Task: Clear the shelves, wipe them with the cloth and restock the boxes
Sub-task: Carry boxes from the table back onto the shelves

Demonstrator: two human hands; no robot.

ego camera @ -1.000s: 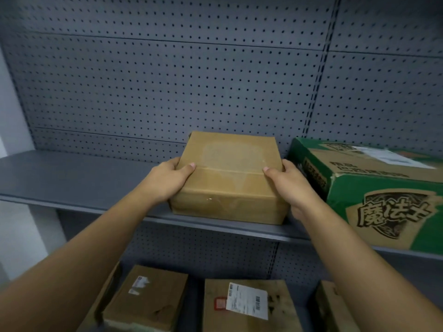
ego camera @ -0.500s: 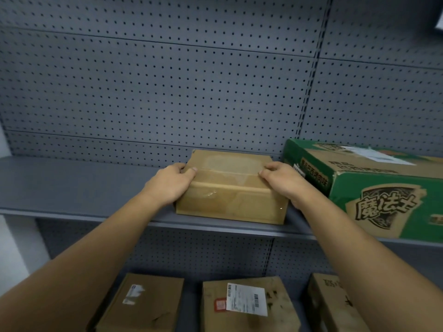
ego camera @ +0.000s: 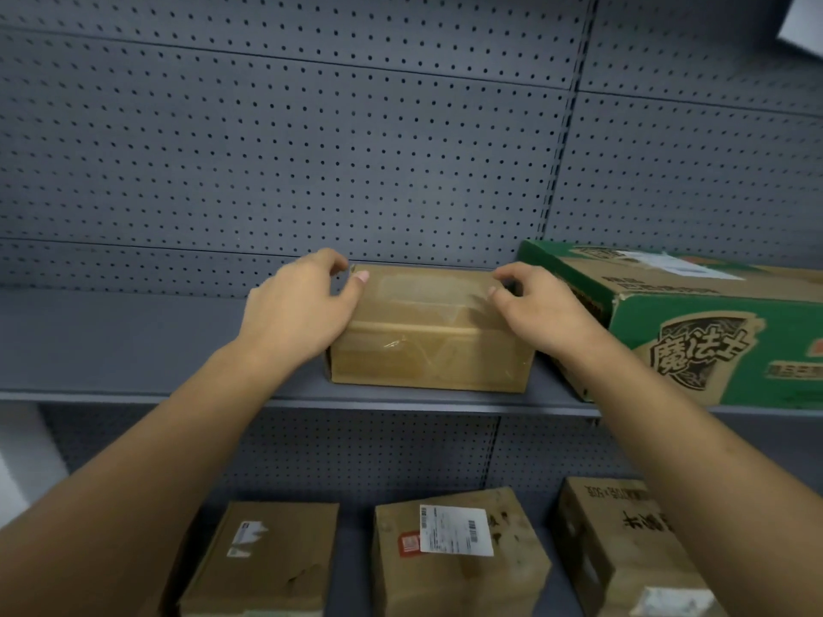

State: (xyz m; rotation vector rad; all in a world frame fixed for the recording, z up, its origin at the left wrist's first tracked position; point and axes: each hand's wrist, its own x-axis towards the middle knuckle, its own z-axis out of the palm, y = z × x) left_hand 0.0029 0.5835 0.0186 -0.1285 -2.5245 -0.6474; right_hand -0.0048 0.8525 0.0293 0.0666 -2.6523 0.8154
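A plain brown cardboard box [ego camera: 427,349], taped across its top, stands on the grey metal shelf [ego camera: 133,340] with its back near the pegboard wall. My left hand [ego camera: 298,313] holds its upper left side, thumb on the top far corner and fingers curled behind it. At the upper right side my right hand [ego camera: 543,313] does the same, fingers curled at the far right corner. No cloth is in view.
A large green and brown printed carton [ego camera: 712,340] lies on the same shelf, just right of the brown box. Below, three brown boxes [ego camera: 267,558] [ego camera: 454,554] [ego camera: 623,549] sit on the lower shelf. The grey pegboard [ego camera: 311,149] backs both shelves.
The brown box has slid back on the shelf toward the pegboard. Both hands have moved from its near sides to its far top corners.
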